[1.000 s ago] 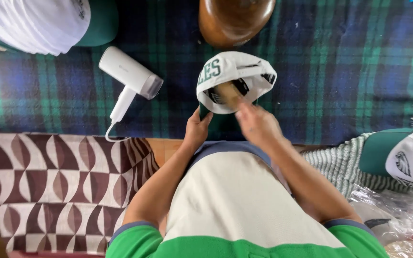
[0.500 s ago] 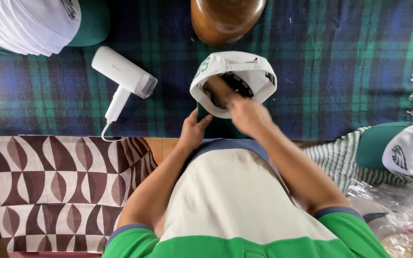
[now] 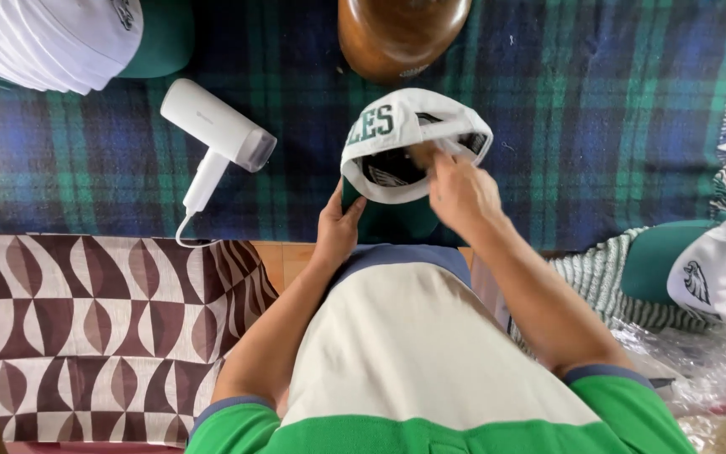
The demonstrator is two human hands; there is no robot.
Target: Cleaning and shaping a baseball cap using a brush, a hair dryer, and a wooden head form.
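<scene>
The left hand point(image 3: 338, 229) stays clamped on the white cap point(image 3: 413, 139) by its green brim; the right hand's point(image 3: 462, 192) fingers have shifted rightward inside, pinching the lining, and the cap has turned lettering-up.

This looked like a small home workshop for finishing caps. Beyond the fingers point(image 3: 451, 160), a plaid blanket point(image 3: 598, 109) padded the surface point(image 3: 283, 255), carrying a wooden head-shaped block point(image 3: 401, 34) and a white handheld steamer point(image 3: 216, 139). Stacks of matching white-and-green caps lay far left point(image 3: 60, 38) and right point(image 3: 707, 269), beside clear plastic bags point(image 3: 699, 370).
</scene>
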